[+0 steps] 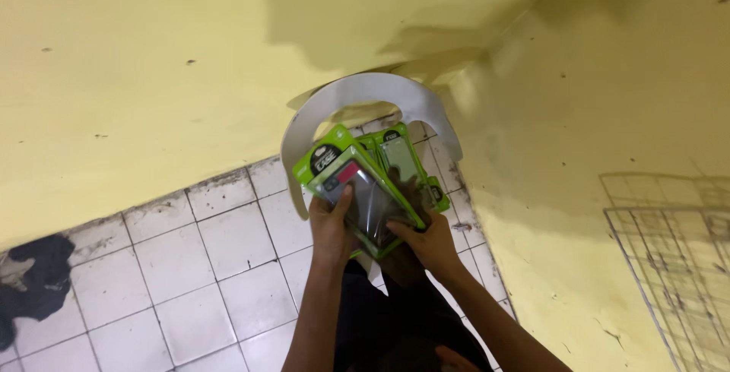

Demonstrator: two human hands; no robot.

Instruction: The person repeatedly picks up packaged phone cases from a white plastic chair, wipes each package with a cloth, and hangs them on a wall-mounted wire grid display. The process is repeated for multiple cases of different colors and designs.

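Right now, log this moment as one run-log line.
left hand: holds top green phone-case pack | right hand: supports pack's lower edge | more green packs beneath | white plastic chair behind | tiled floor

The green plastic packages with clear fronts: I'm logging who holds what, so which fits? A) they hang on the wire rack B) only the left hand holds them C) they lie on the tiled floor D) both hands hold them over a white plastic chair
D: the left hand and right hand both grip the green plastic packages above the white plastic chair.

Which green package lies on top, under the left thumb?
The front green package, tilted, with a dark insert behind its clear window; the others fan out behind it.
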